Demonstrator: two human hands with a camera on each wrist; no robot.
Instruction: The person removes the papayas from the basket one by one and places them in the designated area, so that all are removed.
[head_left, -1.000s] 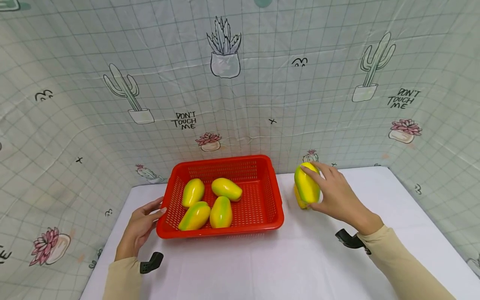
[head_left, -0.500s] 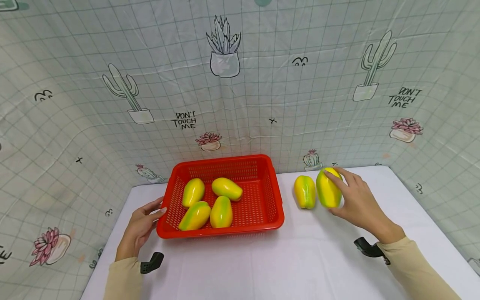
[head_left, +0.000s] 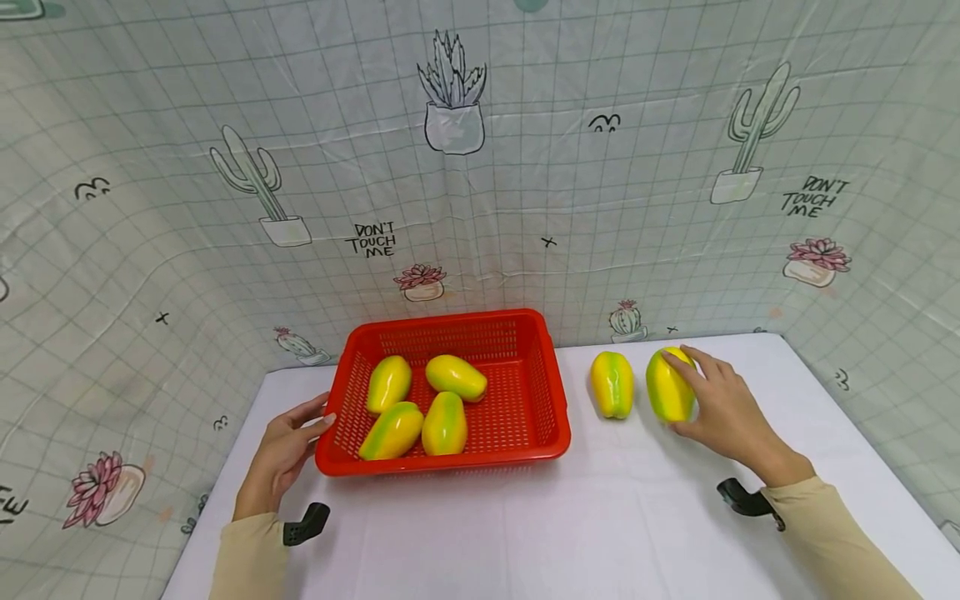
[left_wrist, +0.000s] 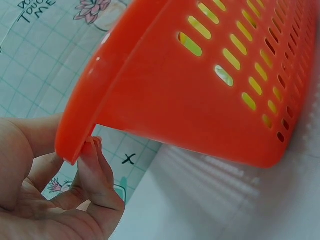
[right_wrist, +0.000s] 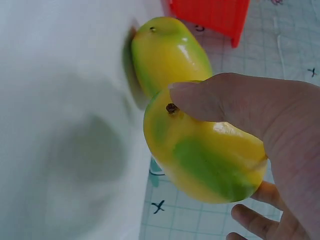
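Observation:
A red slotted basket (head_left: 540,367) (left_wrist: 165,85) sits on the white table and holds several yellow-green mangoes (head_left: 442,421). My left hand (head_left: 281,454) (left_wrist: 55,195) rests against its left rim, fingertips touching the lip. To the right of the basket two more mangoes lie side by side on the table. My right hand (head_left: 720,408) (right_wrist: 260,130) grips the right-hand mango (head_left: 667,385) (right_wrist: 205,155), thumb on its near end and fingers along its far side. The other mango (head_left: 611,383) (right_wrist: 167,52) lies free just left of it.
A cloth backdrop (head_left: 480,167) printed with cacti and "DON'T TOUCH ME" walls in the table (head_left: 540,533) at the back and both sides. White tabletop stretches in front of the basket to the near edge.
My right hand carried its mango rightward from above the lying mango and lowered it to the table beside that one. The left hand and the basket stayed put.

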